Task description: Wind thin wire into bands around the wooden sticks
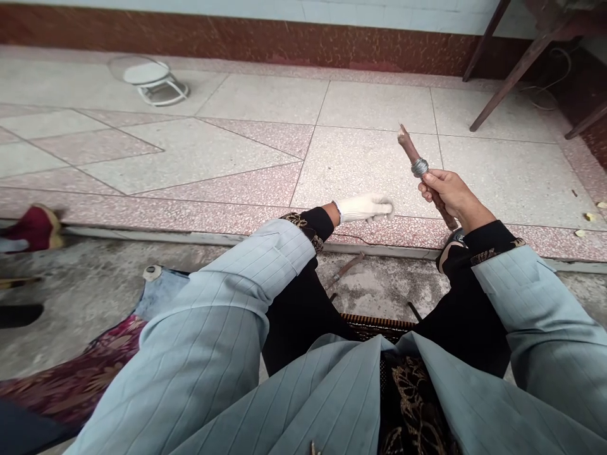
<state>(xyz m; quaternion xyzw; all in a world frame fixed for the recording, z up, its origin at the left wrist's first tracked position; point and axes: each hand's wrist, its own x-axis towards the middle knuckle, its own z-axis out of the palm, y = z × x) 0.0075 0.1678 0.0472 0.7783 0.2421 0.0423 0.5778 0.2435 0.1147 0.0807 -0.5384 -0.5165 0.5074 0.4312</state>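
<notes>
Right hand (453, 193): grasping stick (408, 145), tilted above tiled floor (365, 158) | gloved left hand (364, 207): seemingly released, loosely curled | handling: grip below wire coil (420, 167) best steadies it

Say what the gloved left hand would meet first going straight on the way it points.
Probably the wire-wrapped stick, just below the fingers of the right hand, though depth is unclear.

- Head view: camera at head height, facing forward and steeply down.
- Near range: wearer's jacket (332, 392), seen from above, fills the lower frame.
- Arm's reach: left hand (365, 207) and right hand (448, 191), right of centre.
- Far range: tiled floor (370, 104), then wall (237, 12) along the top edge.
</notes>
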